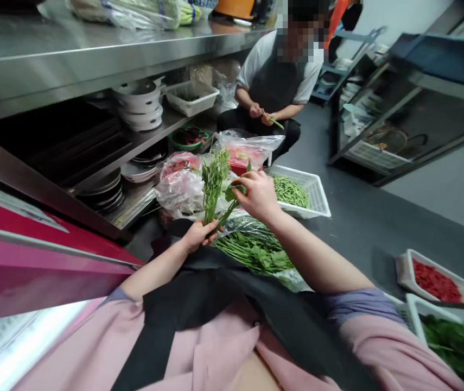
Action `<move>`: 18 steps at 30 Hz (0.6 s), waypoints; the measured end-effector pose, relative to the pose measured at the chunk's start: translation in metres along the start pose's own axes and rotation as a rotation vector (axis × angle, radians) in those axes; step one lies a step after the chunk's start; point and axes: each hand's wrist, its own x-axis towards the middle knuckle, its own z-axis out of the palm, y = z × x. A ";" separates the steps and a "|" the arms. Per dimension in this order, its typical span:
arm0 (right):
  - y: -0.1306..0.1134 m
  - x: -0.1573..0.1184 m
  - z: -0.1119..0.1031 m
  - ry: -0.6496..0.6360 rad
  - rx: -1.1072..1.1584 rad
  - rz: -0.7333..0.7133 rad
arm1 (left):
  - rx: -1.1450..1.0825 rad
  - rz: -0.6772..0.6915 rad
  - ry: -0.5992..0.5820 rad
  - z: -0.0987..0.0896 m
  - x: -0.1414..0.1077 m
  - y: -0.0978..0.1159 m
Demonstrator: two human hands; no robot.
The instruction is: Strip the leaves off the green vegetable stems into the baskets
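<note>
My left hand (202, 234) is closed round the lower ends of a bunch of leafy green stems (214, 187), which stands upright above it. The fingers of my right hand (258, 195) pinch a dark green leaf (235, 190) on a stem that slants out of the bunch to the right. Below my hands, a larger pile of long-stemmed greens (256, 252) lies on clear plastic. Just behind the bunch sit clear plastic bags (180, 190), one with something red inside.
A white basket (321, 201) holds green beans (291, 191). Opposite me a co-worker (278, 81) squats, holding a green stalk. A steel table (93, 60) with shelved pots (138, 103) runs along the left. At right are trays of red pieces (435, 281) and dark leaves (455, 336).
</note>
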 end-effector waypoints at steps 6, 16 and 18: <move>0.013 -0.019 0.012 -0.086 0.352 0.330 | 0.129 0.026 -0.050 0.022 -0.008 0.007; 0.025 -0.051 0.019 0.155 1.149 0.625 | 0.004 0.023 -0.004 0.037 -0.012 0.005; 0.023 -0.055 0.020 0.204 1.165 0.605 | -0.002 0.024 0.032 0.038 -0.012 0.004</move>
